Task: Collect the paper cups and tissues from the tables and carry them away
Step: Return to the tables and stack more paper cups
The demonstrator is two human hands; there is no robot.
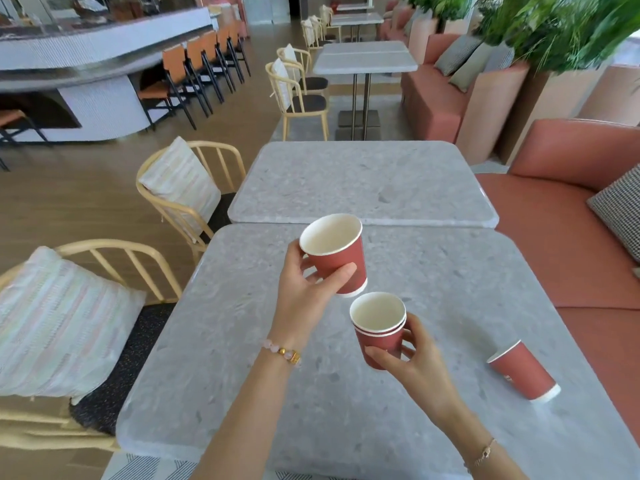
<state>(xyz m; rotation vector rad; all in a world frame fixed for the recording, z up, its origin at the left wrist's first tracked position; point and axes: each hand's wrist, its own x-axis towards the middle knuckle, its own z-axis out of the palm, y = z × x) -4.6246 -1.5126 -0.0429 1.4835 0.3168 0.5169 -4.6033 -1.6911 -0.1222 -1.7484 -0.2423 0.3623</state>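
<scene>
Meanwhile, at the centre of the frame, a person's left hand (304,289) gripped a single red paper cup (334,252), tilted, above the grey table (242,375). Just below it, the right hand (420,367) pinched a stack of nested cups (379,329) between thumb and fingers. At lower right, another cup (523,370) lay on its side on the tabletop, near the red bench (554,237).
</scene>
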